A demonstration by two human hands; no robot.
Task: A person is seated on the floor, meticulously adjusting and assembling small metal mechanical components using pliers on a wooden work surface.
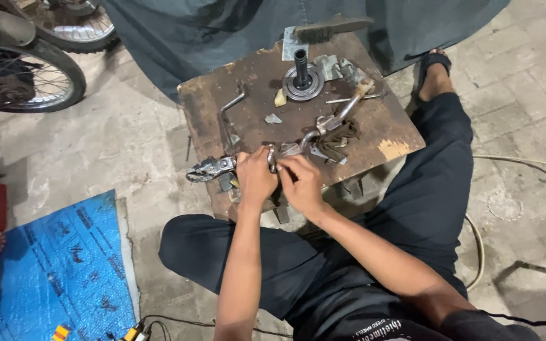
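— So, why is that metal part [285,150] right at the near edge of the table [393,129]?

— It's where I can reach it sitting on the floor, I'd say. One end sticks out past my left hand [255,179]; the other runs back toward the rag [339,136].

— And your hands?

— Both curled tight. The left grips the part beside its clamp-like end [210,169]; the right hand [301,183] pinches it just next to that, fingers closed.

— The rest?

— The round hub with its upright shaft [303,79] and the wire brush [333,28] lie further back, well apart from my hands.
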